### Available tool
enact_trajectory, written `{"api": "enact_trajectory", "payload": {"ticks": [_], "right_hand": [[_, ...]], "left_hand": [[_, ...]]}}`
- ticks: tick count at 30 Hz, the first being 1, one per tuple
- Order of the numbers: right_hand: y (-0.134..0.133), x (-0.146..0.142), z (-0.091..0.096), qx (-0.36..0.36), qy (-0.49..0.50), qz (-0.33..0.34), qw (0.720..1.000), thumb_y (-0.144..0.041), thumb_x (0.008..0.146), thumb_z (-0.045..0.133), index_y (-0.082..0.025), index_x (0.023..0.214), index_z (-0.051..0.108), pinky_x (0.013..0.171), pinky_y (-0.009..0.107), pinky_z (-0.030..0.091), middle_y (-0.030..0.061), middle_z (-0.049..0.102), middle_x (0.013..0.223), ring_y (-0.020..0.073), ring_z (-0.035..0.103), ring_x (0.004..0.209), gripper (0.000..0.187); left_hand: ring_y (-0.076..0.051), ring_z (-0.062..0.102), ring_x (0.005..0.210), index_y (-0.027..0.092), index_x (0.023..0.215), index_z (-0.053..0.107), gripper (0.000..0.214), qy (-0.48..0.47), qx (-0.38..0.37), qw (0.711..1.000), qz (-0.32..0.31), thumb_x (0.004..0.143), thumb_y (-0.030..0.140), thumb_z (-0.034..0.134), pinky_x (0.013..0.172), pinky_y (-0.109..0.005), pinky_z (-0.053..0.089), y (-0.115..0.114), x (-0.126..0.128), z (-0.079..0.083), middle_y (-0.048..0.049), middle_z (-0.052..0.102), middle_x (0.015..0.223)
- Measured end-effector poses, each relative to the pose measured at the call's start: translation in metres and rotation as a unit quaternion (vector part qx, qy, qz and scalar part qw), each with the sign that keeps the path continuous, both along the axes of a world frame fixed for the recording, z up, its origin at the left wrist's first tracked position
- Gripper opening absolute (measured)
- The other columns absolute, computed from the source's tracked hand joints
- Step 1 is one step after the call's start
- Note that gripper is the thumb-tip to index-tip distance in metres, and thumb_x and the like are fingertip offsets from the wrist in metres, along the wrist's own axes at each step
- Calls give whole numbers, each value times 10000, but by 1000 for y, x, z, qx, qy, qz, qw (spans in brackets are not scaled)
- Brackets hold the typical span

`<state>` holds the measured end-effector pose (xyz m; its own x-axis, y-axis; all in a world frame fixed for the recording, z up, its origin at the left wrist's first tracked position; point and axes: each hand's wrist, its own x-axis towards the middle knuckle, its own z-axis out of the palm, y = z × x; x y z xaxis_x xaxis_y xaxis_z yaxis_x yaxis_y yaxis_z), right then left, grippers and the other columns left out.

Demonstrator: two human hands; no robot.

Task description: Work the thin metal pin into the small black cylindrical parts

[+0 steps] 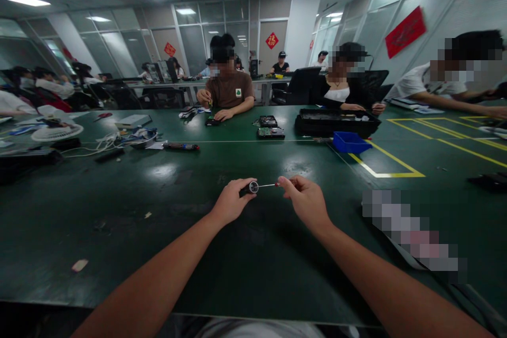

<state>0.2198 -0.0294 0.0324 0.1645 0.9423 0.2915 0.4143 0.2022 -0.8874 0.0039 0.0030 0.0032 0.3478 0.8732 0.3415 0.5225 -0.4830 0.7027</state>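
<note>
My left hand point(229, 202) is closed around the dark handle of a small screwdriver point(252, 187), held just above the green table point(198, 232). A thin metal bit point(267, 186) runs from the handle's silver collar toward my right hand point(304, 200). The right thumb and forefinger pinch the far end of that bit, where a small red spot shows. Both forearms reach in from the bottom edge. The two hands are a few centimetres apart over the table's middle.
A blue bin point(350, 142) and a black tray point(336, 122) stand far right, inside yellow floor-tape lines point(390, 166). Hard drives point(270, 132), another screwdriver point(181, 146), cables and a white fan point(57, 131) lie at the back. Several people sit along the far edge.
</note>
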Motion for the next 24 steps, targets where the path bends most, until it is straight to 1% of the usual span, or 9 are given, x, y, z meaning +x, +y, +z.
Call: {"api": "enact_trajectory", "payload": {"ticks": [3,6,8,10,12,14,19,22,24], "right_hand": [[-2,0,1,15,-18,21,1000,-527,852,612,-199,750,694,512,295,386,6,616,575,167,541,528,354],[-1,0,-2,32,4,70,997,-404,859,600,-216,885,688,580,310,447,28,693,743,194,621,646,209],[-1,0,-4,30,-5,87,996,-342,851,585,-227,910,681,620,316,464,33,715,826,203,648,709,161],[0,0,-4,15,-37,92,995,-355,875,554,-228,885,688,618,311,454,23,707,779,201,648,695,184],[1,0,-4,-15,-70,86,994,-427,923,495,-224,853,701,572,304,424,5,654,631,192,620,599,297],[1,0,-4,-32,-86,74,993,-475,949,445,-219,850,709,546,304,405,1,619,573,188,596,548,381],[0,-2,-4,2,-55,78,995,-392,903,538,-215,1099,632,618,315,455,29,684,796,201,633,678,280],[-1,-2,-3,-5,-46,93,995,-393,889,562,-219,1050,617,643,318,468,31,674,820,205,639,722,243],[0,-2,-3,-20,-49,99,994,-448,929,492,-219,951,637,625,322,458,28,652,772,202,620,688,272]], "left_hand": [[-261,595,1127,272,1259,642,414,18,8,1000,0,853,202,681,1007,-442,425,0,-1,0,-57,687,1196],[-262,597,1111,264,1255,647,408,28,11,1000,-3,854,200,685,991,-434,426,0,-2,1,-59,694,1172],[-263,601,1103,261,1250,652,409,33,13,999,-2,848,194,691,990,-432,425,0,-2,1,-61,695,1162],[-261,603,1101,261,1253,650,414,40,15,999,2,848,188,690,996,-431,422,0,-2,2,-60,694,1164],[-254,603,1101,259,1256,646,415,48,19,999,8,850,181,688,1010,-432,414,1,-2,2,-57,693,1172],[-248,603,1095,257,1252,645,410,56,20,998,12,853,178,687,1018,-434,408,0,-2,2,-53,694,1173],[-252,596,1096,257,1238,648,394,73,11,997,2,854,184,694,1041,-470,386,-2,-1,3,-45,697,1164],[-250,594,1097,262,1240,644,384,76,14,997,0,864,191,683,1050,-482,377,-2,-2,3,-43,695,1173],[-249,593,1100,267,1240,642,383,77,17,997,3,867,188,678,1053,-485,373,-1,-3,2,-41,692,1182]]}}
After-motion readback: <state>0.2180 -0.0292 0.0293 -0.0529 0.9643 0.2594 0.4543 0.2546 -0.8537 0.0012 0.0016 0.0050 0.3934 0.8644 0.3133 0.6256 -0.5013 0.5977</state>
